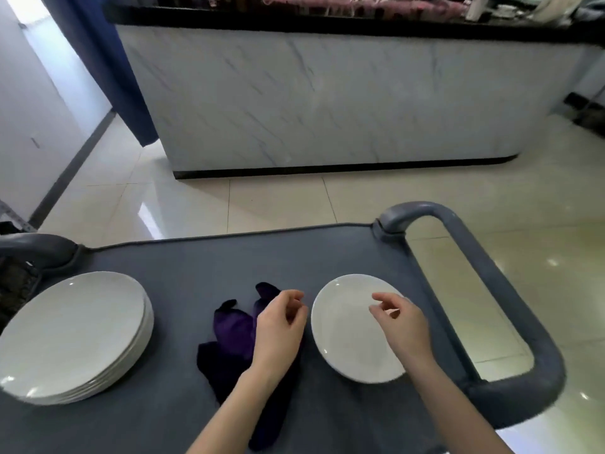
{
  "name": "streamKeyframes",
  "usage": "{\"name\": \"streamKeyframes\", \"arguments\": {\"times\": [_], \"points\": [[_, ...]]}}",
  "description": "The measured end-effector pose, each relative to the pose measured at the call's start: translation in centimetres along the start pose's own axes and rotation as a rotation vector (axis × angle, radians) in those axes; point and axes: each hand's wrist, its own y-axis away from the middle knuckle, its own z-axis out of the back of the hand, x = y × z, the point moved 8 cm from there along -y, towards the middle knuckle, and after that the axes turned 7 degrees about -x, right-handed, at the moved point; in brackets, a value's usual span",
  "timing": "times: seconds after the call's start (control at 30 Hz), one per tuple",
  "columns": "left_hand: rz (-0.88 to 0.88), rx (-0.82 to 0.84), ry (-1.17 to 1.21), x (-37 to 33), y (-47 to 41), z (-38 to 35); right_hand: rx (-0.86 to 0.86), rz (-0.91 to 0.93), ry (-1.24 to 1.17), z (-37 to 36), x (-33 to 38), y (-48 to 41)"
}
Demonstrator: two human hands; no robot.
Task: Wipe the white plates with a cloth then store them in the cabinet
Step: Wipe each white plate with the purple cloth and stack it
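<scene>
Round glossy plate (347,339), crumpled purple cloth (232,332)

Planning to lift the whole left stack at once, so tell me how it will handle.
The stack of white plates looks several deep, so it is probably heavy and rigid. Its glossy glaze shows highlights, so the rims may be slippery. Tilted, the plates could slide apart and would likely chip.
</scene>
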Motion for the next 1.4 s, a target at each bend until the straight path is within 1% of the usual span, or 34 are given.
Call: {"name": "streamKeyframes", "arguments": {"times": [0.1, 0.23, 0.37, 0.6, 0.83, 0.93, 1.03, 1.13, 1.23, 1.33, 1.4], "points": [[0.019, 0.038, -0.108, 0.4, 0.5, -3.7, 0.025, 0.018, 0.138, 2.2, -2.4, -1.7], [0.080, 0.056, -0.252, 1.5, 1.0, -5.9, 0.094, 0.020, 0.245, 3.2, -4.8, -3.1], [0.139, 0.024, -0.285, 2.0, 1.6, -6.6, 0.141, -0.003, 0.224, 3.5, -6.6, -3.7], [0.193, -0.052, -0.281, 2.4, 1.7, -6.3, 0.124, -0.079, 0.126, 3.5, -8.0, -4.1], [0.205, -0.096, -0.183, 2.2, 1.4, -4.5, 0.122, -0.222, -0.156, 2.8, -8.2, -4.3], [0.233, -0.134, -0.108, 1.8, 0.9, -2.4, 0.217, -0.298, -0.379, 1.2, -6.6, -4.1], [0.241, -0.151, -0.053, 1.5, 0.3, -0.1, 0.353, -0.321, -0.527, -1.1, -3.9, -2.9], [0.231, -0.153, -0.005, 1.5, -0.7, 2.4, 0.404, -0.358, -0.616, -3.6, -2.2, -2.0], [0.201, -0.126, 0.049, 2.0, -2.3, 4.6, 0.366, -0.400, -0.641, -4.9, -1.0, -2.2], [0.178, -0.127, -0.081, 3.8, -4.1, 7.2, 0.322, -0.403, -0.637, -5.6, -0.3, -3.2], [0.181, -0.082, -0.269, 5.7, -5.3, 8.8, 0.306, -0.404, -0.622, -6.1, -0.1, -3.6]]}}
